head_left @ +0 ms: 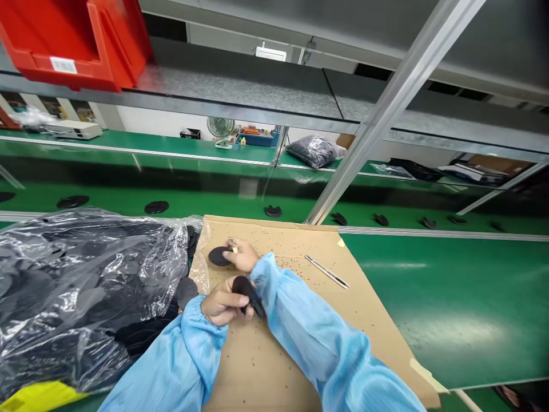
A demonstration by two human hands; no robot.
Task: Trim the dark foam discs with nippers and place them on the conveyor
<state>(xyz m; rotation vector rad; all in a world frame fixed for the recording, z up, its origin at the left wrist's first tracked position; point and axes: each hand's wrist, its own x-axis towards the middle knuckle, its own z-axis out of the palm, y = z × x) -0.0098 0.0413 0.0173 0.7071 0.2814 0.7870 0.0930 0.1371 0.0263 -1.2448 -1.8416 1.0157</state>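
Observation:
My left hand [221, 304] is closed around a black curved piece [247, 293] that looks folded or cupped, above a cardboard sheet [274, 355]. Farther forward, my right hand [243, 255] pinches a flat, dark oval pad [218, 256] by its right edge. Something pale shows at the right fingertips; I cannot make out what it is. The two pieces are apart. Blue sleeves cover both forearms. Left of my hands lies a large clear plastic bag [94, 257] full of dark pads, with a loose pad [186, 290] at its edge.
A slim white-and-dark tool, apparently a craft knife [327, 272], lies on the cardboard among tiny black specks. Beyond runs a green surface with several black pieces, including an oval pad [156, 207]. A metal post [386, 114] slants up at right. A red bin [77, 46] sits on the shelf.

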